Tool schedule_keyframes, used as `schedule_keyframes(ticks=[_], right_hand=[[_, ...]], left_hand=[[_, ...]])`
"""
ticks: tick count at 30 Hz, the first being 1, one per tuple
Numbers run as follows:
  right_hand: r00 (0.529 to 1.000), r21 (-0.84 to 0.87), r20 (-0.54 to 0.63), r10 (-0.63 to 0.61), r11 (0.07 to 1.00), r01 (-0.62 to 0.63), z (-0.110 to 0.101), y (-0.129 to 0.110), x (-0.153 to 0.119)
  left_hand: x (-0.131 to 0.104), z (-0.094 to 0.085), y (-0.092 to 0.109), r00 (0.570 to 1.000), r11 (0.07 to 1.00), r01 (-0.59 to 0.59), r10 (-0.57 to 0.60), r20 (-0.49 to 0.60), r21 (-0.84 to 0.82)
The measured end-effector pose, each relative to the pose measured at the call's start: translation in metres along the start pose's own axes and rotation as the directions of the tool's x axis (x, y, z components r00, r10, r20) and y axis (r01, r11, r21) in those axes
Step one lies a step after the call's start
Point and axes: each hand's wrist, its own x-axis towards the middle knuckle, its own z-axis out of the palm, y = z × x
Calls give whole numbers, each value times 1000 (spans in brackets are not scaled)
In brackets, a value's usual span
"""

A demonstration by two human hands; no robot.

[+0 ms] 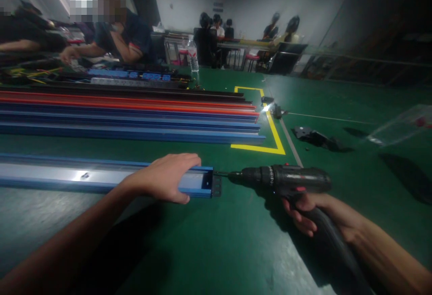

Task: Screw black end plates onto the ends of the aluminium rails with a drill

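A long blue aluminium channel (101,177) lies across the green table, running off to the left. My left hand (165,175) grips it near its right end, thumb on the near side and fingers over the far side. A black end cap (217,186) sits at that end. My right hand (305,207) holds a black cordless drill (283,179) by its handle, lying sideways and pointing left. Its long bit (224,174) reaches the end cap's upper part; whether it sits in a screw is too small to tell.
Behind lie several blue channels (135,128) and red channels (135,101), ending near yellow tape (278,137). Black parts (313,136) are at the right, with a clear plastic bottle (401,126). Another bottle (193,56) stands farther back. A person (118,38) sits across the table.
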Motion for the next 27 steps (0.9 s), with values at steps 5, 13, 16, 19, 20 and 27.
schedule_keyframes(ticks=[5, 13, 16, 19, 20, 27], right_hand=[[999, 3, 35, -19, 1000, 18, 0, 1, -1], [999, -3, 27, -31, 1000, 31, 1, 1, -3], [1000, -15, 9, -23, 1000, 23, 0, 1, -4], [1000, -22, -12, -24, 999, 23, -1, 2, -4], [1000, -20, -17, -25, 999, 24, -1, 2, -5], [998, -26, -45, -35, 999, 34, -12, 3, -7]], left_hand=[[0, 1, -1, 1000, 1000, -6, 6, -5, 4], [-2, 2, -1, 998, 999, -50, 49, -38, -6], [-3, 2, -2, 998, 999, -54, 54, -43, -4], [-3, 3, -3, 997, 998, -59, 59, -54, -8], [-3, 4, -4, 996, 998, -63, 62, -59, -8], [-3, 7, -8, 991, 996, -91, 90, -94, -4]])
